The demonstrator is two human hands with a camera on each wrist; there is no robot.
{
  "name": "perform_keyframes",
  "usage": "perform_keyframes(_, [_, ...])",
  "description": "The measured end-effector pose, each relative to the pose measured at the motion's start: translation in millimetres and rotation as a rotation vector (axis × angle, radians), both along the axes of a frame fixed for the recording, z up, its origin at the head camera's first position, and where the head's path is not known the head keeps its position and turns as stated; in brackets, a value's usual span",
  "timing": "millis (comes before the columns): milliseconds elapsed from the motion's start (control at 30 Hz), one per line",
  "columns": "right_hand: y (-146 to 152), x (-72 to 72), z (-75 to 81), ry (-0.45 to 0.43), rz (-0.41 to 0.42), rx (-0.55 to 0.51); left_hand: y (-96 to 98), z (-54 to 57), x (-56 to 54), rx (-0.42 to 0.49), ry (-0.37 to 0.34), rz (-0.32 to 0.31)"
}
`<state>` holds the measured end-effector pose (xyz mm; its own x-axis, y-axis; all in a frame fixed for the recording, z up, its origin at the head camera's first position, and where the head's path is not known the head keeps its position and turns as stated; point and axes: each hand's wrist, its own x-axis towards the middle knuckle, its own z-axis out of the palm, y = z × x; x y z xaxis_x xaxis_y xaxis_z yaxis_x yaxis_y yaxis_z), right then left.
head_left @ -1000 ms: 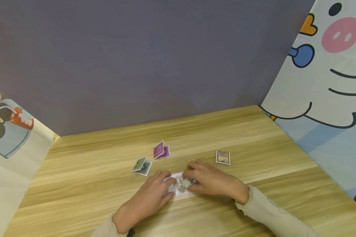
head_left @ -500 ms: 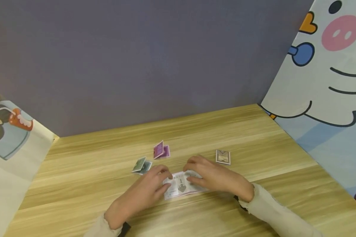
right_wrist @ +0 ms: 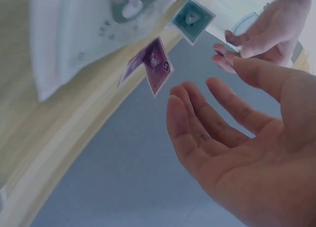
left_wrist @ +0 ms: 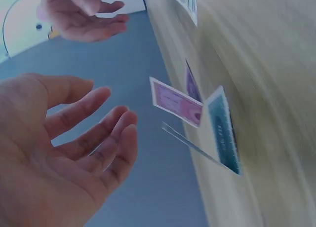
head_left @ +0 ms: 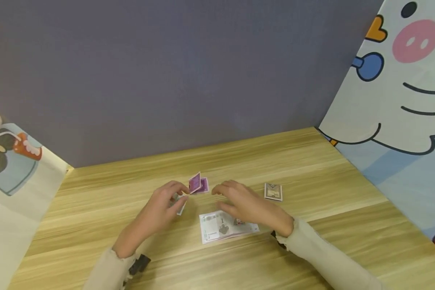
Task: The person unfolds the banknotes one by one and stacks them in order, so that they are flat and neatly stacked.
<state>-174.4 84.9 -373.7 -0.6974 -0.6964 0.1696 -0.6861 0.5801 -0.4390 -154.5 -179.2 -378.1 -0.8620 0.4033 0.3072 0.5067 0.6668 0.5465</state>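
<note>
A pale banknote (head_left: 213, 231) lies unfolded on the wooden table. My right hand (head_left: 243, 203) hovers over its far right part, fingers loosely bent and holding nothing. Over a folded green banknote (left_wrist: 224, 135) is my left hand (head_left: 163, 203), which covers most of that note in the head view. The left wrist view shows the left fingers relaxed, with nothing in them and a gap to the green note. Just beyond, between both hands, a folded purple banknote (head_left: 195, 183) stands half open like a tent.
A folded brown banknote (head_left: 273, 192) lies flatter on the table (head_left: 311, 173), right of the right hand. A grey panel (head_left: 188, 80) rises along the back edge. Cartoon-printed walls (head_left: 395, 96) flank both sides.
Both hands have let go of the pale banknote, now lying spread out and mostly uncovered. The left hand moved away and left over the green note; the right lifted slightly away and left.
</note>
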Motion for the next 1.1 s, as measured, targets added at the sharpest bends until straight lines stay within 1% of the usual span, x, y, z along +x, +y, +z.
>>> perform_keyframes(133, [-13.1,-19.6,2.2,-0.022,-0.022,-0.08,-4.8,-4.3,-17.9,0.038,-0.028,0.048])
perform_keyframes(233, [-16.9,-34.3,1.6,-0.047,-0.019,-0.127,-1.8,-7.1,-33.5,0.029,-0.046,0.058])
perform_keyframes(367, [-21.4,-50.9,-1.8,-0.109,0.004,-0.156,7.9,-8.6,-53.3,-0.036,-0.107,0.053])
perform_keyframes(500, [-30.9,-64.2,-9.0,-0.17,0.032,-0.143,14.7,-11.4,-64.5,-0.128,-0.181,0.091])
perform_keyframes(600, [-35.0,-68.4,-13.9,-0.214,0.055,-0.084,17.8,-16.0,-68.2,-0.183,-0.211,0.115])
perform_keyframes(633, [-35.3,-68.3,-15.8,-0.233,0.062,-0.055,18.5,-17.8,-68.7,-0.196,-0.215,0.114])
perform_keyframes(733, [-34.0,-65.7,-19.0,-0.266,0.056,0.053,20.3,-21.3,-68.8,-0.228,-0.208,0.12])
perform_keyframes(767, [-33.4,-64.9,-19.7,-0.273,0.053,0.079,20.8,-22.4,-68.8,-0.238,-0.201,0.123])
perform_keyframes(833, [-32.2,-63.7,-20.6,-0.272,0.039,0.123,21.9,-23.1,-67.5,-0.248,-0.213,0.137])
perform_keyframes(867, [-32.0,-63.5,-20.8,-0.273,0.029,0.133,22.4,-23.4,-66.9,-0.254,-0.224,0.147])
perform_keyframes(933, [-31.8,-63.3,-21.5,-0.294,0.012,0.122,23.8,-24.2,-66.0,-0.26,-0.263,0.154])
perform_keyframes(1033, [-31.4,-63.8,-24.2,-0.325,-0.037,0.097,27.3,-24.8,-64.6,-0.257,-0.319,0.159])
perform_keyframes(1100, [-31.0,-64.7,-27.7,-0.327,-0.067,0.077,29.5,-25.5,-64.5,-0.256,-0.327,0.157])
